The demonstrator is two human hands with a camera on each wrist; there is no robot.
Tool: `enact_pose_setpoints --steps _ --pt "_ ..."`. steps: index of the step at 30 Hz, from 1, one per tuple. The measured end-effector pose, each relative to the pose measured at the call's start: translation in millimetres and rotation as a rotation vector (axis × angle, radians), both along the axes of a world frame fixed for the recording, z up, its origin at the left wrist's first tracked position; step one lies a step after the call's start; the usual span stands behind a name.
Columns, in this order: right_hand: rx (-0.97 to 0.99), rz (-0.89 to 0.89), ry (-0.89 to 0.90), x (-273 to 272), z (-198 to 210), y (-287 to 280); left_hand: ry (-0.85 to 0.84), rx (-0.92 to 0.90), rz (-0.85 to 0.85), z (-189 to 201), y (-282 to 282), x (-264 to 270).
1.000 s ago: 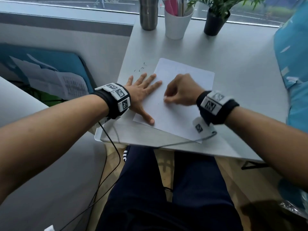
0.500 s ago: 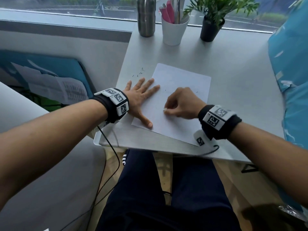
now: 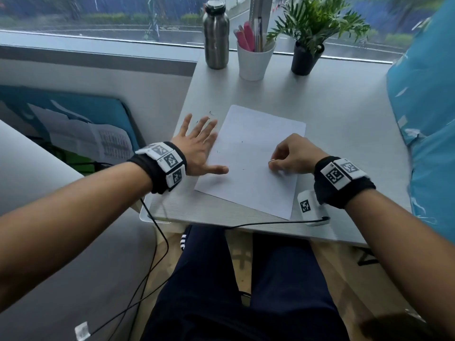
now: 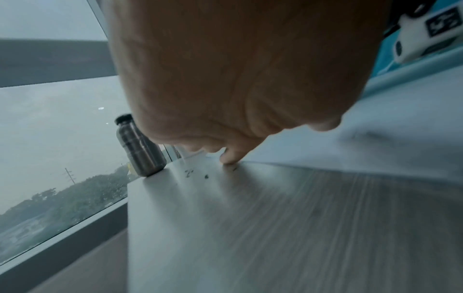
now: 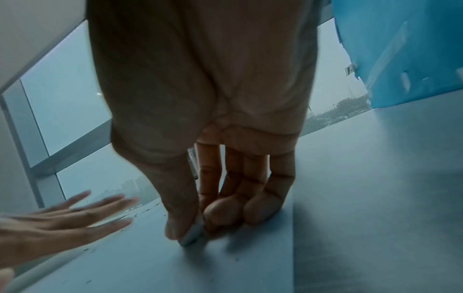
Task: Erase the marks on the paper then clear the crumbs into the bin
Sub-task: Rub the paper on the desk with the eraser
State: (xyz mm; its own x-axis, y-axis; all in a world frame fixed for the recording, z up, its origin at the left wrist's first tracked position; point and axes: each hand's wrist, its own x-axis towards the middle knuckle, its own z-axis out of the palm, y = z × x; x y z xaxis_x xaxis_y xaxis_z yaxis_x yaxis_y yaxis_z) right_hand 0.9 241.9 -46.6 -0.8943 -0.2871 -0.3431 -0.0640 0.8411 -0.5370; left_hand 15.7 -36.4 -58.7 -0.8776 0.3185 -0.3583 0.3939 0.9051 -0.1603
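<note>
A white sheet of paper (image 3: 256,153) lies on the grey table (image 3: 344,124), with a few small dark crumbs (image 3: 218,151) on it. My right hand (image 3: 293,157) rests on the sheet's right side and pinches a small white eraser (image 5: 191,236) between thumb and forefinger, its tip against the paper. My left hand (image 3: 199,146) is flat with fingers spread at the sheet's left edge, the thumb on the paper. More dark crumbs (image 4: 198,173) lie on the table just past the left fingertips (image 4: 229,157). No bin is in view.
At the table's far edge stand a steel bottle (image 3: 216,35), a white cup of pens (image 3: 254,59) and a potted plant (image 3: 307,55). A blue cover (image 3: 428,119) borders the right. A black cable (image 3: 270,223) runs along the near edge.
My left hand has slid left, from lying on the sheet to its left edge. My right hand with the eraser has moved right across the paper. The head view has tilted up.
</note>
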Motion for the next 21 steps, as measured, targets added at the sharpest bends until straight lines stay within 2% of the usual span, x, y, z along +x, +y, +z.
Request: enact_pose_setpoints --steps 2,4,8,11,16,18,21 --pt "0.027 0.001 -0.01 -1.6 1.0 -0.5 0.025 0.034 -0.044 3.7 10.0 13.6" --pt "0.049 0.004 -0.012 -2.6 2.0 -1.7 -0.007 0.105 -0.173 3.0 28.7 31.9" --pt "0.073 0.016 0.0 -3.3 2.2 -3.7 -0.223 0.17 -0.39 -6.4 58.9 67.1" --pt "0.086 0.005 -0.005 -3.3 2.8 -4.5 -0.28 0.195 -0.313 -8.4 48.2 70.2" --pt "0.109 -0.008 -0.006 -2.9 4.9 -6.9 -0.162 0.089 0.075 -2.5 23.9 43.8" --pt "0.112 -0.009 -0.007 -3.4 5.5 -7.7 -0.118 0.114 0.024 -4.1 35.1 45.9" --pt "0.104 -0.008 -0.009 -3.4 5.6 -6.6 -0.178 0.155 -0.194 -10.4 67.3 63.1"
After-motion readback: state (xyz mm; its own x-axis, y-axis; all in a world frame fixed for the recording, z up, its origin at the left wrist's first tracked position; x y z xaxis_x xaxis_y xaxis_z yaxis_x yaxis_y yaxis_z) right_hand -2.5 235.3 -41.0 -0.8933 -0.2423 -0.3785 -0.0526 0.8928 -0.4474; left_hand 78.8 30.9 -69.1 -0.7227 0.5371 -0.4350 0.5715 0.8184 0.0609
